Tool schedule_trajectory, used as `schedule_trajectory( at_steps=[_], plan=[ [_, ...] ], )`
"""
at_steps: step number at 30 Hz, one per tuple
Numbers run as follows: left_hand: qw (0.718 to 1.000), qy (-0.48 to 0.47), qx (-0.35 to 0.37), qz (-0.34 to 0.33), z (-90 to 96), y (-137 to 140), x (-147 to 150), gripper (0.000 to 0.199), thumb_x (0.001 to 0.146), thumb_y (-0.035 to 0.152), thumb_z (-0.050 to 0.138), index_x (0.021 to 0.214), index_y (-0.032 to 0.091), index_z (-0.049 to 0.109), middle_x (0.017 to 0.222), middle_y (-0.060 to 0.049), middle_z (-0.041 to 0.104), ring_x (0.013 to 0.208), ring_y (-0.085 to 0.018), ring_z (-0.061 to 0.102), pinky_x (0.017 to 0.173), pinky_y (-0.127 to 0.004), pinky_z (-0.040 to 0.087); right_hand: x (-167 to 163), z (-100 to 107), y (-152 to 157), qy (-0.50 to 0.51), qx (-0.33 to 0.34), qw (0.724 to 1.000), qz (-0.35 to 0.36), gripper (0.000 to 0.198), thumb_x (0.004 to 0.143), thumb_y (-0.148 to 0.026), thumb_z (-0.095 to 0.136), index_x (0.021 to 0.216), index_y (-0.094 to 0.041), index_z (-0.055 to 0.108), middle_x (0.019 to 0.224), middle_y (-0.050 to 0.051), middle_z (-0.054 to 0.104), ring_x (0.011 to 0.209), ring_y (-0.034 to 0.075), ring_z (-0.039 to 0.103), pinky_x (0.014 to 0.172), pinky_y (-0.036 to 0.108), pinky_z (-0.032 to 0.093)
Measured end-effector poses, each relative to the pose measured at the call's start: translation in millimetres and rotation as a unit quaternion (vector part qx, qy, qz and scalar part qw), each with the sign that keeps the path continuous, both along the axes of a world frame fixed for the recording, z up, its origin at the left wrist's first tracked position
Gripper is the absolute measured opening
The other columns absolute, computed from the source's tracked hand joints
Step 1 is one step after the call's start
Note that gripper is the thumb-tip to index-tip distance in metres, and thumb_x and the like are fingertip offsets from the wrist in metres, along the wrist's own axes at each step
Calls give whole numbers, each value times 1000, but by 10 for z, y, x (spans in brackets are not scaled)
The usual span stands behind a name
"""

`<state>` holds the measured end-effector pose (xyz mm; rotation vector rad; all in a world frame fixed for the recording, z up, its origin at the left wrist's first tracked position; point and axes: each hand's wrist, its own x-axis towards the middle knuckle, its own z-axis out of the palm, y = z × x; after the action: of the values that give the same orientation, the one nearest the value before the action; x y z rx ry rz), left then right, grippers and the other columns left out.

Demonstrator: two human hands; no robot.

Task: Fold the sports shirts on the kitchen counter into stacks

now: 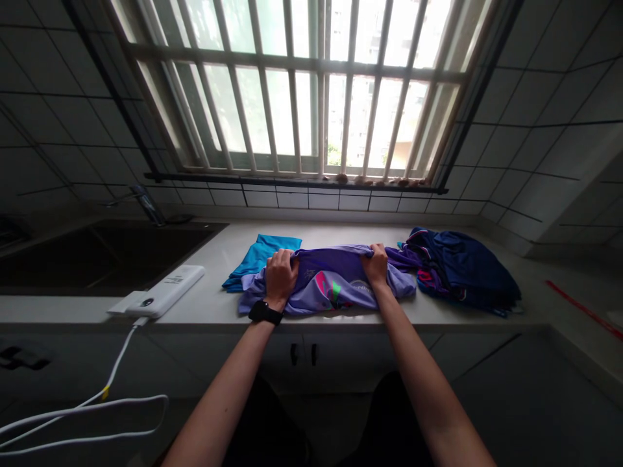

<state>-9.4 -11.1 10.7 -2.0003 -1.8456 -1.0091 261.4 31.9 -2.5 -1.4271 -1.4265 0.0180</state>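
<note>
**Left hand [281,275] and right hand [376,264] grip one crumpled lavender fabric garment with a bright print [316,275] on a smooth white table [214,310]**

Two bare hands, one garment between them, lying at the middle of the table near its front edge. The left fingers are curled over its far edge on the left; the right fingers clutch the same edge further right. One black wristband [265,313] circles the left wrist.

Also counted: one folded bright-blue cloth [263,253], behind and left of the garment, partly hidden by it and the left hand. One rumpled navy-and-purple clothing heap [462,266] sits at right, its purple part meeting the garment; how many pieces it contains cannot be told. Further left are one white rectangular power bank [172,290] with a white cable [115,363], then one dark sink [87,263] with a metal faucet [147,204]. One red strip [581,308] lies far right. Behind stands one barred window [318,67].
</note>
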Motion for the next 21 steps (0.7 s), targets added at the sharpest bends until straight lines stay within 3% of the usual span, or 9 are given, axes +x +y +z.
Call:
schedule_trajectory(
  at_steps=[3, 6, 11, 14, 17, 21],
  plan=[
    [1000, 8, -2, 7, 19, -20, 10, 31, 105, 32, 40, 101, 20, 68, 108, -15, 72, 108, -32, 67, 96, -43, 49, 0, 37, -23, -19, -25, 999, -9, 11, 86, -30, 49, 76, -27, 44, 93, 8, 64, 92, 25, 60, 88, 36, 51],
    [999, 16, -19, -30, 11, -21, 29, 31, 103, 31, 42, 102, 20, 71, 110, -14, 72, 107, -30, 68, 96, -42, 50, -7, 79, -56, -22, -41, 999, -11, 13, 89, -27, 45, 76, -27, 44, 89, 7, 63, 92, 25, 60, 90, 36, 50],
    [994, 16, -50, -93, -18, -8, 49, 37, 95, 32, 56, 129, 20, 66, 135, -14, 70, 126, -29, 65, 104, -39, 49, -31, 144, -134, -6, -76, 997, 8, 20, 93, -19, 39, 83, -26, 54, 90, 10, 66, 90, 28, 60, 89, 41, 51],
    [990, 28, -95, -102, -35, -1, 49, 45, 92, 35, 62, 135, 20, 63, 131, -14, 73, 123, -30, 68, 108, -40, 48, -50, 168, -162, -15, -89, 996, 29, 22, 96, -19, 37, 87, -27, 56, 90, 10, 66, 90, 28, 61, 90, 41, 52],
    [986, 48, -126, -100, -43, 2, 49, 39, 91, 34, 64, 127, 21, 66, 116, -11, 78, 109, -29, 73, 103, -39, 49, -63, 177, -160, -31, -89, 995, 35, 22, 96, -18, 37, 88, -25, 56, 93, 10, 67, 94, 27, 62, 92, 38, 51],
    [982, 85, -139, -95, -32, -4, 49, 14, 91, 30, 62, 100, 23, 70, 109, -11, 79, 105, -28, 73, 95, -37, 50, -58, 173, -140, -22, -94, 995, 23, 17, 95, -21, 43, 99, -21, 60, 100, 13, 71, 99, 27, 66, 92, 36, 50]
  ],
)
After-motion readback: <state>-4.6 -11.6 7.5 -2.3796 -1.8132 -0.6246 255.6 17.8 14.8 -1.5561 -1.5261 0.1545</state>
